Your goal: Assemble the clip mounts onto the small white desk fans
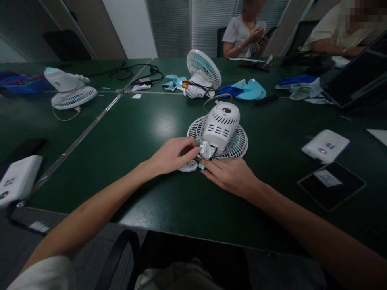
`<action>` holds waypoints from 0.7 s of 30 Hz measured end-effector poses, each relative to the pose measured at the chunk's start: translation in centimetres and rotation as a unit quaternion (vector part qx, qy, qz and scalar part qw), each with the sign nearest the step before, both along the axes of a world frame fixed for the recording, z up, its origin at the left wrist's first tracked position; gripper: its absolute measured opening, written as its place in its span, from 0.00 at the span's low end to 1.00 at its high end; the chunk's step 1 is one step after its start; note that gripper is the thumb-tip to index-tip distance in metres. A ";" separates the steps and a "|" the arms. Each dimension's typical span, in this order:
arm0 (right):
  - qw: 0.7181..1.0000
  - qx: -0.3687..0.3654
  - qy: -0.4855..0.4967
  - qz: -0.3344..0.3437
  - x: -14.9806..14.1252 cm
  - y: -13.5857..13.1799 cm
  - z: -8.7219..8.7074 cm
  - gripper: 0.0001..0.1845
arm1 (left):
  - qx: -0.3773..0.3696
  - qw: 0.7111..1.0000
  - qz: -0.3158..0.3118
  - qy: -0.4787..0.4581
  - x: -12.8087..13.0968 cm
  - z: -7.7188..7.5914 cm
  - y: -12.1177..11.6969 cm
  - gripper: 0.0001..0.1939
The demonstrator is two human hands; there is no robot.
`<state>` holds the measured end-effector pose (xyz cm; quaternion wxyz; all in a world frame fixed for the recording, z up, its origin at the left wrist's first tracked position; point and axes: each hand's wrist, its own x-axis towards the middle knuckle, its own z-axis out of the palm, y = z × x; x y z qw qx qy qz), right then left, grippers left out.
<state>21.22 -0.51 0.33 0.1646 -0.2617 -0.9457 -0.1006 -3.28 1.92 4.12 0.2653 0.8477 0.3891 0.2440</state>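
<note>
A white desk fan [222, 125] lies face down on its round grille, with its vented motor housing on top. A small white end piece [207, 150] with dark wires beside it juts from the housing toward me. My left hand [177, 155] pinches at the left side of this piece, thumb and forefinger together. From the right, my right hand [231, 173] has its fingers closed just below the piece; whatever they grip is hidden. Between the hands, a loose white part with a round boss [190, 165] rests on the table, and a small light-blue bit [201, 166] shows by my right fingertips.
Other fans stand at the back [204, 72] and left [72, 90] of the green table [145, 133]. Light-blue fan blades [250, 89] lie behind mine. White boxes sit left [19, 179] and right [326, 145], near a dark flat tray [331, 185]. Two people sit across.
</note>
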 end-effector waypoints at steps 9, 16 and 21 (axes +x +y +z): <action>0.993 -0.057 0.098 0.015 0.2 -0.1 0.0 0.13 | -0.031 0.984 -0.114 0.134 -1.9 0.8 0.5 0.15; 0.944 -0.041 0.326 -0.015 1.8 0.4 -0.1 0.10 | -0.104 0.991 -0.081 0.029 -2.1 1.2 0.8 0.16; 0.925 -0.067 0.368 -0.062 2.0 0.9 0.1 0.07 | -0.163 0.980 -0.049 -0.100 -1.6 0.6 0.8 0.20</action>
